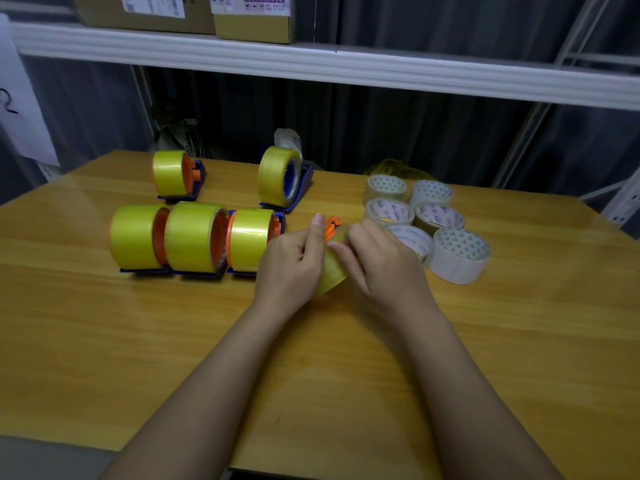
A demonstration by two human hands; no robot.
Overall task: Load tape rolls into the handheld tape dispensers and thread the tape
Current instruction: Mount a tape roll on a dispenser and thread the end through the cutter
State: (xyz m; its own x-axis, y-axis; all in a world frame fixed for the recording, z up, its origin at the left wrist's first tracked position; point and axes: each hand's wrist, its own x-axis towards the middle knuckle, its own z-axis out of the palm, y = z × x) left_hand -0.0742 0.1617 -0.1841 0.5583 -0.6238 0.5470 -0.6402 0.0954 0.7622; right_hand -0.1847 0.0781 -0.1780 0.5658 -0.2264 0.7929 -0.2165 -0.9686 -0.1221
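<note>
A yellowish tape roll (331, 271) sits on a dispenser with an orange hub (331, 227), held between both hands above the wooden table (138, 341). My left hand (292, 261) grips its left side, thumb up by the orange part. My right hand (377, 261) covers its right side, fingers on the roll's face. Most of the dispenser is hidden by the hands. Three loaded blue-and-orange dispensers (194, 237) stand in a row to the left. Two more loaded dispensers (176, 174) (284, 178) stand behind them.
Several clear tape rolls (429, 216) cluster at the right, one large roll (460, 254) nearest my right hand. A yellow bag (394, 167) lies behind them. A white shelf (311, 64) with cardboard boxes (252, 15) hangs over the table's far edge.
</note>
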